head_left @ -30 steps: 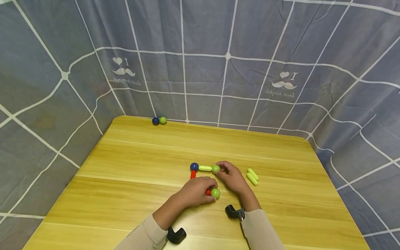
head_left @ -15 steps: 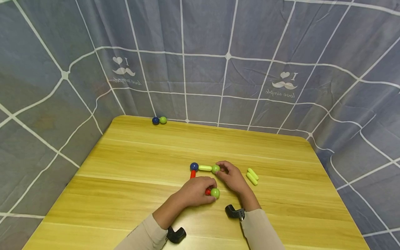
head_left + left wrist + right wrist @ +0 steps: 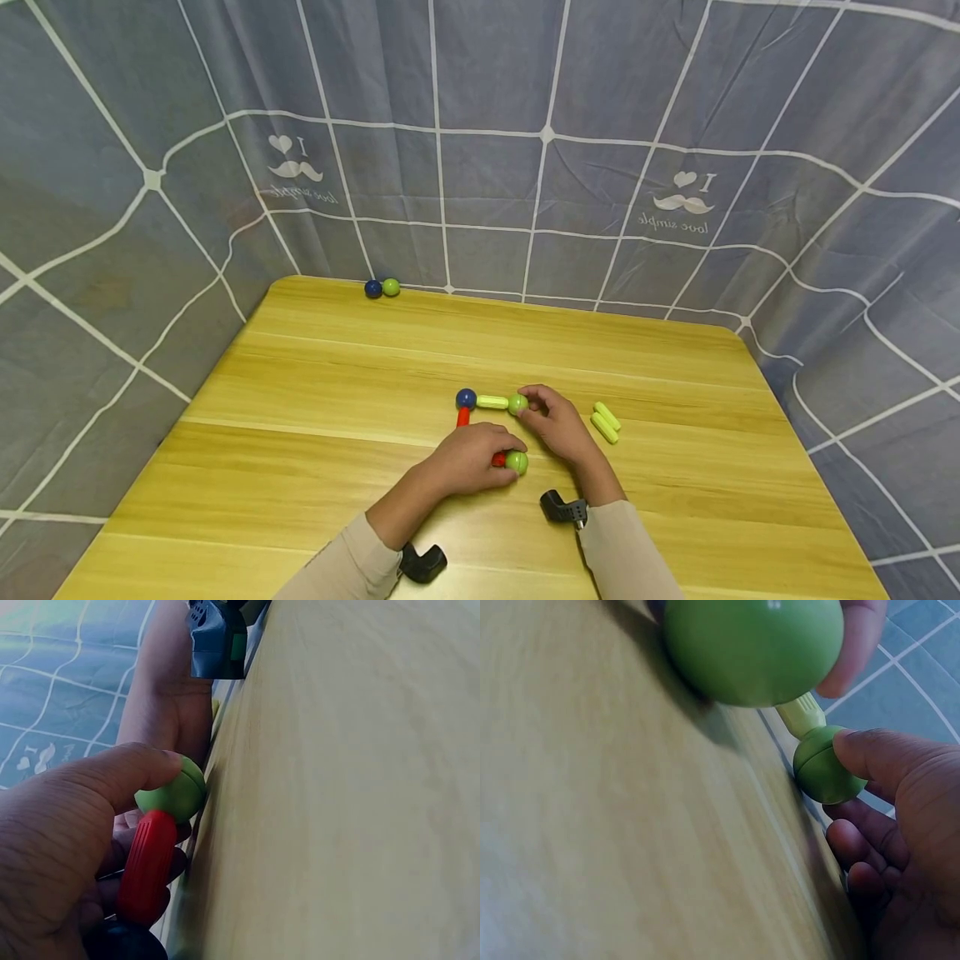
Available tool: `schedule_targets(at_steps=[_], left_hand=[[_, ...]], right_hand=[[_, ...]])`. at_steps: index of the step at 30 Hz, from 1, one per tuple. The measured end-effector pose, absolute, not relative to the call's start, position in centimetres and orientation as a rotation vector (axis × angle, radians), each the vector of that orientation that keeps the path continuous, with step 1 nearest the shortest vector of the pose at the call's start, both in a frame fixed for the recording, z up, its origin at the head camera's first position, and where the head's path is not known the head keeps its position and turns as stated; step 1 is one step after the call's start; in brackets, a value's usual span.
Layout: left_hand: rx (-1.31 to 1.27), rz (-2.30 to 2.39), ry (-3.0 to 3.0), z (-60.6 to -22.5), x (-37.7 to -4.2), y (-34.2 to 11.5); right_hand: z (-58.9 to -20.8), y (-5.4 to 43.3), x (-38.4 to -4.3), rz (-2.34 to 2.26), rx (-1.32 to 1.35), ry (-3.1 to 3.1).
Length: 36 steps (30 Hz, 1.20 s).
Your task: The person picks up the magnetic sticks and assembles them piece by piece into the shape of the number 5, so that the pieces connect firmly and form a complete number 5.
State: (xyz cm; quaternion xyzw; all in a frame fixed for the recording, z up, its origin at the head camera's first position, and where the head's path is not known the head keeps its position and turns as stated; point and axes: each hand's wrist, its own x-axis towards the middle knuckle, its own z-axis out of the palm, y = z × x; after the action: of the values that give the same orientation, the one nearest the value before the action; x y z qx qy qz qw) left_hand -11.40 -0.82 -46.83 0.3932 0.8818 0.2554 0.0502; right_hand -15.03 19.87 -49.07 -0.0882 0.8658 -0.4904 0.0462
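Toy building balls and rods form a partly joined frame on the table. A blue ball point(image 3: 466, 400) at its far corner joins a yellow-green rod point(image 3: 492, 402) and a red rod point(image 3: 463, 417). My right hand point(image 3: 557, 425) pinches the green ball point(image 3: 826, 766) at the yellow-green rod's other end. Nearer me, my left hand point(image 3: 472, 458) grips another green ball point(image 3: 517, 462) between thumb and fingers. A red rod point(image 3: 147, 866) runs from that ball to a dark blue ball point(image 3: 124, 943) below my left palm. The hand hides part of the frame's left side in the head view.
Two loose yellow-green rods point(image 3: 605, 422) lie right of my right hand. A blue ball point(image 3: 373, 289) and a green ball point(image 3: 391, 287) sit together at the table's back edge. A grey curtain point(image 3: 495, 167) with white lines surrounds the wooden table point(image 3: 300, 375).
The left fingers have shifted slightly over the nearer green ball, and its seam shows now. The right hand and the loose pieces stay where they were.
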Motion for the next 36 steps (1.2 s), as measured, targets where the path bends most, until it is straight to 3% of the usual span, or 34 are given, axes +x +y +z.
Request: schedule_targets(at_steps=[36], left_hand=[[1.193,0.715,2.705,-46.97,-11.3,-0.51]], right_hand=[[-48.92,19.91,-14.84,-1.481,-0.26,2.636]])
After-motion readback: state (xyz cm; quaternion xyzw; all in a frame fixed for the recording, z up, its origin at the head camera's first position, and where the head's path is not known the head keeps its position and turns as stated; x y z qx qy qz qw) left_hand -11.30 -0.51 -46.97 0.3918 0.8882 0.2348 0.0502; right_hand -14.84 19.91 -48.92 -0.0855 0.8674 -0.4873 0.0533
